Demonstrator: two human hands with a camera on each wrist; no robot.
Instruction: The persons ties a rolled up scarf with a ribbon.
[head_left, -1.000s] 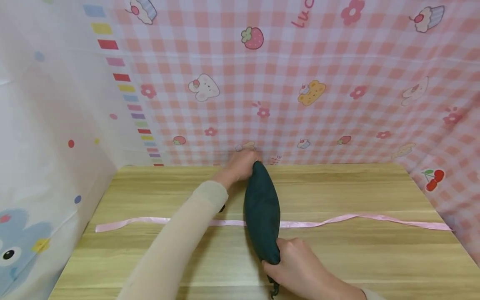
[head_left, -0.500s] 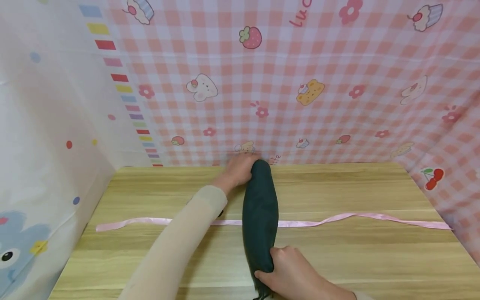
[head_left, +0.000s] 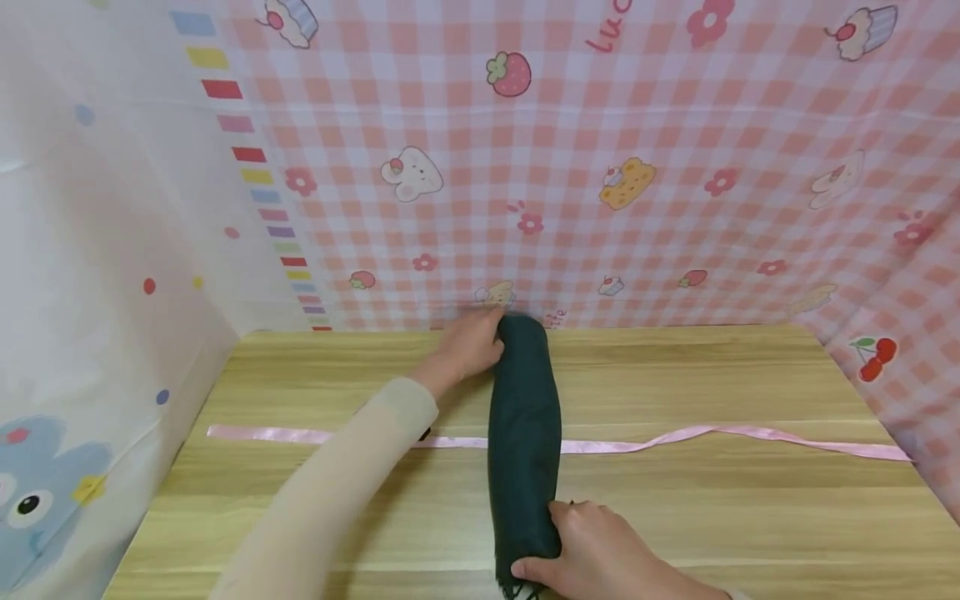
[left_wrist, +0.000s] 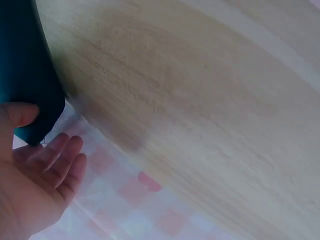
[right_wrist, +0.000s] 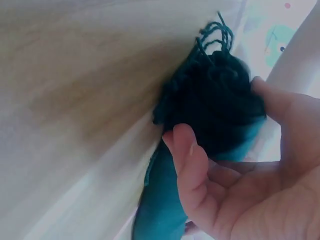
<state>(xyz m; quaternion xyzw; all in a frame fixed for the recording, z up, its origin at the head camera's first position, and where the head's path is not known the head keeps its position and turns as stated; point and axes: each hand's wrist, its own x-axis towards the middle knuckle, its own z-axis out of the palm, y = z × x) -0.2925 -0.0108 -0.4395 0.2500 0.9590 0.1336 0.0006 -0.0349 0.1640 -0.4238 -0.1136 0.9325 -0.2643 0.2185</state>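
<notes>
A dark green scarf [head_left: 525, 417], rolled into a long bundle, lies lengthwise across the middle of the wooden table. My left hand [head_left: 468, 342] holds its far end near the back edge; in the left wrist view the thumb lies on the cloth, with the other fingers loosely bent on its far side. Around the near end curls my right hand [head_left: 600, 546], its thumb over the top. Twisted fringe [right_wrist: 217, 37] and the spiral of rolled layers show at that end in the right wrist view. A pink ribbon [head_left: 600, 447] crosses the table sideways, its middle hidden by the scarf.
The wooden table [head_left: 712, 525] meets a pink checked cloth backdrop [head_left: 570, 125] at its back edge. White printed cloth [head_left: 97, 250] hangs at the left side. A small black thing [head_left: 425, 434] shows beside my left sleeve [head_left: 337, 492].
The scarf roll has turned and now looks wider and straighter, its fringe closer to the front. My right hand has moved slightly nearer. The ribbon's left end has shifted toward the back.
</notes>
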